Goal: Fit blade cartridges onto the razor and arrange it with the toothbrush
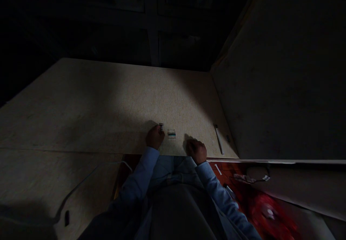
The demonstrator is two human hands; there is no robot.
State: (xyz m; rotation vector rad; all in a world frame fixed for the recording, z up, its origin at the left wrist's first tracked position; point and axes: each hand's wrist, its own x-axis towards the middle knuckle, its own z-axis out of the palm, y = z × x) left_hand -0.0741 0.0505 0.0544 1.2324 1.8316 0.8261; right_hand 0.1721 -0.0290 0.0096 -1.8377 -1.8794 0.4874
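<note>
The scene is dim, lit only over a large pale board [113, 99] lying flat before me. My left hand [154, 137] rests on the board's near edge, fingers curled round a small metal part [161, 126] that sticks up above them. A small clear plastic piece [171, 134] lies on the board just right of that hand. My right hand [197, 150] sits at the near edge, fingers curled under; what is in it, if anything, is hidden. Both sleeves are light blue.
An upright board panel [283, 81] stands along the right side. A thin white stick [218, 139] lies on the flat board near that panel. A cable [89, 175] runs over the lower left surface. A red patterned floor [259, 204] with small white bits shows at lower right.
</note>
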